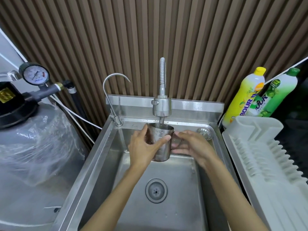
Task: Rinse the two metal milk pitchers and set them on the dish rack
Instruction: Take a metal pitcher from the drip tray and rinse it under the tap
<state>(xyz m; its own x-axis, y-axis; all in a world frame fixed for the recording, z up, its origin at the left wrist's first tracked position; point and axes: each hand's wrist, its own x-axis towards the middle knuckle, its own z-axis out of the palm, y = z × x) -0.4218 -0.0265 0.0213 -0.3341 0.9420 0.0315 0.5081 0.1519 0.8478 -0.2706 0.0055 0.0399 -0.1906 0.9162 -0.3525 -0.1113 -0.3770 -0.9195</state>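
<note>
A metal milk pitcher (161,148) is held upright over the steel sink (100,157), right under the spray faucet (162,105), and water runs into it. My left hand (143,147) wraps around the pitcher's left side. My right hand (194,145) sits against its right side, at the handle, with fingers curled. I see only one pitcher. The pale grey dish rack (266,157) stands to the right of the sink with nothing on it.
A thin gooseneck tap (111,90) rises at the sink's back left. The drain (156,190) lies in the basin floor below my hands. Two dish soap bottles (245,95) lean behind the rack. A grey tank with a pressure gauge (35,75) stands left.
</note>
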